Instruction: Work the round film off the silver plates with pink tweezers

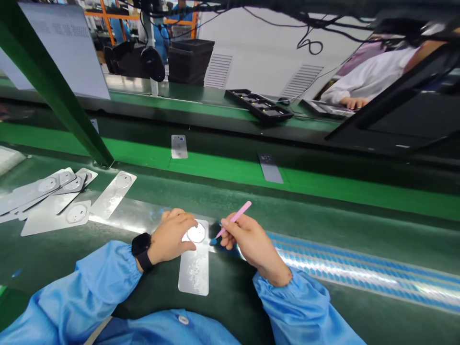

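A silver phone back panel (pixel 194 275) lies on the green bench in front of me, with a round camera area at its top end. My left hand (pixel 174 237) holds the panel by its upper left side, fingers curled over the edge and thumb lower down. Between the fingers of my right hand (pixel 247 239) are pink tweezers (pixel 240 212), their tip slanting down to the left. A small blue sticker (pixel 213 242) is at that tip, just right of the panel.
Several similar panels (pixel 53 225) lie overlapping at the left. A strip of blue stickers (pixel 341 268) runs along the bench to the right. Two more panels (pixel 179 146) rest on the bright green belt (pixel 223 165). A green post (pixel 61 91) rises at the left. Beyond, a black tray (pixel 260 104) and another person's hand (pixel 354 102).
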The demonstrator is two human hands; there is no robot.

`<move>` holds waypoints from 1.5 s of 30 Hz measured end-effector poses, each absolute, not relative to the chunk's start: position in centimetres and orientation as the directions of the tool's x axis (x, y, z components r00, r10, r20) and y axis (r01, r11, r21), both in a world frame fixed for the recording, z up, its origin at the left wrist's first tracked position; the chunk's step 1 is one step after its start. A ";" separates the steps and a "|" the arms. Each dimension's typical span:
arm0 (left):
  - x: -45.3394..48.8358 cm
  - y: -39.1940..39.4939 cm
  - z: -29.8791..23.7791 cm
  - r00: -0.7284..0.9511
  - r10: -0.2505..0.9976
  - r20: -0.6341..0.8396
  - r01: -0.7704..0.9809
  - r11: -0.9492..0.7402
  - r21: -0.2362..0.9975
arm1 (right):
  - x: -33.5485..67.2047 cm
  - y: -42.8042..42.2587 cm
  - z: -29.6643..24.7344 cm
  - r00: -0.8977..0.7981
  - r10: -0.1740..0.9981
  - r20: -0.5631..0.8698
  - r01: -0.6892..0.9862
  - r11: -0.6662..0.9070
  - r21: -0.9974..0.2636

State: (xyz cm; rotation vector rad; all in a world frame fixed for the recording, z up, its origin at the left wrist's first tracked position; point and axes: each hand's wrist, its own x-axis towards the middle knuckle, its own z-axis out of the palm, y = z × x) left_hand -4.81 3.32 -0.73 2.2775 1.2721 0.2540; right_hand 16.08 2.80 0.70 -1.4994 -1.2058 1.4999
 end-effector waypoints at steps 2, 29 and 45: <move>-4.8 3.2 -0.7 0.548 0.833 -0.082 0.734 -0.431 0.524 | 15.2 3.6 0.7 -0.096 0.930 -0.354 0.189 -0.332 -0.924; -4.8 3.0 -1.0 0.601 0.798 -0.053 0.704 -0.496 0.509 | 13.7 5.1 0.0 -0.089 0.889 -0.449 0.393 -0.383 -0.836; -4.5 2.6 0.1 0.638 0.763 -0.107 0.735 -0.562 0.380 | 13.8 4.7 -0.3 -0.110 0.920 -0.377 0.445 -0.293 -0.846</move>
